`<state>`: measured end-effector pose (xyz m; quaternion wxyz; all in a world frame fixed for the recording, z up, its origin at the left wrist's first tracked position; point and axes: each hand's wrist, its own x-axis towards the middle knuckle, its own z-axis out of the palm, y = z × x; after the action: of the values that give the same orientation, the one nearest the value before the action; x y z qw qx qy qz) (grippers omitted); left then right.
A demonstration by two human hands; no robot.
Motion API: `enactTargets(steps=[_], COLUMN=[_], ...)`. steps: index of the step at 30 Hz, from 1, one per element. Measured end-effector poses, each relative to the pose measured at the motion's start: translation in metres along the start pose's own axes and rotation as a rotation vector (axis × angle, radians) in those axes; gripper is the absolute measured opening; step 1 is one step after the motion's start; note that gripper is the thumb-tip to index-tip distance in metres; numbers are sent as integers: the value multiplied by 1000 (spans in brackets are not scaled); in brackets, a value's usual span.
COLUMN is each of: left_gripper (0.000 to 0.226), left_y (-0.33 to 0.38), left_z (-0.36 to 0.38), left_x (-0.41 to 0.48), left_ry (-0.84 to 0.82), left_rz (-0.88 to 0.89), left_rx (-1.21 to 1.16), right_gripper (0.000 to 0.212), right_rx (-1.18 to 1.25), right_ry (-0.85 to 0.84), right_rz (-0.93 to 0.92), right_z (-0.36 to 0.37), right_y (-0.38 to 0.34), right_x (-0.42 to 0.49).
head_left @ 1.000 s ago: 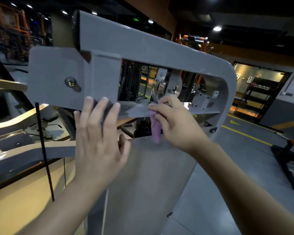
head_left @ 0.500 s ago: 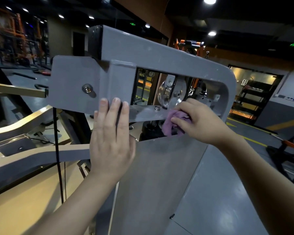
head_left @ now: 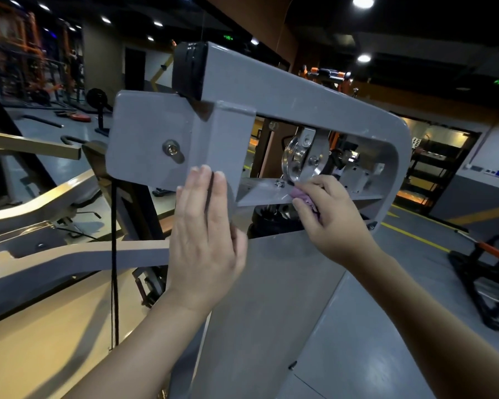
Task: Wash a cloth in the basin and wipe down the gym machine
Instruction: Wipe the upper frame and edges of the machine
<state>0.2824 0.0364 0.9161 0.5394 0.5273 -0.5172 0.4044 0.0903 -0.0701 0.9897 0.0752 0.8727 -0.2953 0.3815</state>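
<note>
Two hands: both at work on the top of a grey gym machine (head_left: pixel 300 90) in a dim training hall.
Left hand (head_left: pixel 205 226): flat against the frame's upright, fingers straight and together, gripping nothing; it appears to steady the person.
Right hand (head_left: pixel 333 217): fingers and thumb curled round a bunched purple cloth (head_left: pixel 303 195), clamped on it.
Cloth: pressed on the near edge of the narrow ledge (head_left: pixel 260 191) inside the frame's window, just below the shiny pulley (head_left: pixel 294 162) and beside a bolt.
Progress: washing looks finished, since no basin is in view and the wiping is under way.
Left to do: judging from this view, the far end of the ledge, the pulley bracket, the outer frame and the wide panel (head_left: pixel 271 298) below.
Background: a black cable (head_left: pixel 114 254) hangs at left.
</note>
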Motion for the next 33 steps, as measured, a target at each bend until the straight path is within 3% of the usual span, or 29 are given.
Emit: enactTargets(steps=[7,12,16,22,26,28,31,33], left_gripper=[84,83,81,83,84,84,84,83], left_y=[1,-1,-2,-4,-5,-5,-4,-5], left_z=[-2,-1,-1,2,2,1,0,0], left_x=[4,3,2,1,1,0,0,0], left_ry=[47,10,-16,18,6,-2,-2,-9], left_rz=[-178,-164,-147,-107,-122,-118,-116,-119], left_rx=[-85,-30,-6,-11,-11,-13,-11,-1], right_gripper=[35,34,41,30,27,11,24,32], right_rx=[59,-1,-108,26,-273,-379,-454,-347], right_ry=[-237,-314,-417,-454,-593,-611,-659,-651], right_rz=[-133,-91,82,67,174,245,242,204], right_z=[-11,-6,5,-24,-8,10,10,-9], right_y=[-33,-45,-60,-54,-68,-70,-68,-71], right_x=[11,42,69,48,87,98,95,82])
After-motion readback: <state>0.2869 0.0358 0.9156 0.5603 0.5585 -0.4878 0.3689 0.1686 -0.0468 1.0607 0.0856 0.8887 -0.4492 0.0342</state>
